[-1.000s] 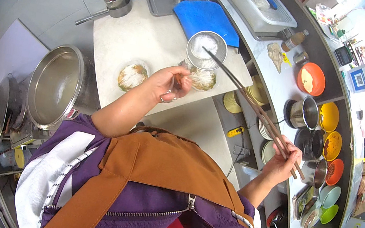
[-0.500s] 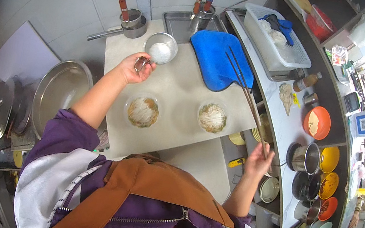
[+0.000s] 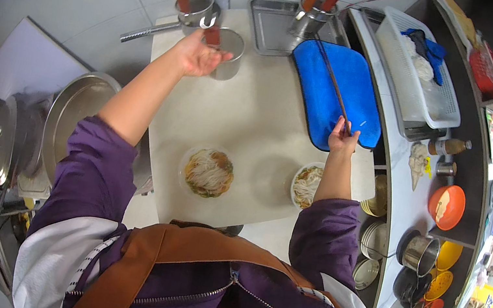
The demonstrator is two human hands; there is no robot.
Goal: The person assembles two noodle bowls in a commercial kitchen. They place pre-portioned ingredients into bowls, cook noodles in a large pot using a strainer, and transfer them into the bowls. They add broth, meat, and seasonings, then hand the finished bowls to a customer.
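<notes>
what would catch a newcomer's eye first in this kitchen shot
Two clear round bowls of noodles sit side by side on the pale worktop, nearest the person. Beyond them the left hand grips the red handle of a small steel cup, while the right hand holds long dark chopsticks over a bright blue cutting board. Colourful orange and yellow bowls line the right shelf.

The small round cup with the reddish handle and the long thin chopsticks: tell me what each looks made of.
Small round cup by the left hand: likely stainless steel, grey with a dull sheen. Long thin chopsticks in the right hand: probably wood or bamboo, dark brown and matte.
</notes>
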